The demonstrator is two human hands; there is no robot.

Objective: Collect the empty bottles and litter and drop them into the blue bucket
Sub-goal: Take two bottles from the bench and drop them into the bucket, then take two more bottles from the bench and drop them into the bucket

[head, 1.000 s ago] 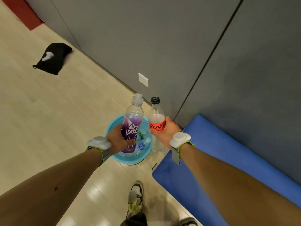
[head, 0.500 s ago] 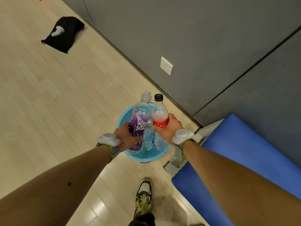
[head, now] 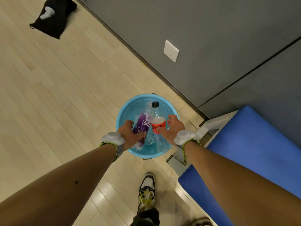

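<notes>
Both bottles have dropped from upright grips into the blue bucket (head: 125,111). Purple-labelled bottle (head: 142,124) and red-labelled bottle (head: 157,123) lean inside, left hand (head: 130,134) and right hand (head: 173,128) spread. Blue mat (head: 254,147) lies beside.

blurred: purple-label bottle (head: 141,126) | hidden: blue bucket (head: 130,105) floor

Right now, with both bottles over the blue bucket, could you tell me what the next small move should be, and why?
Probably draw both hands back and up. The left hand and right hand look open, and the purple-label bottle and red-label bottle already sit inside the blue bucket. The black bag still lies on the floor.
</notes>
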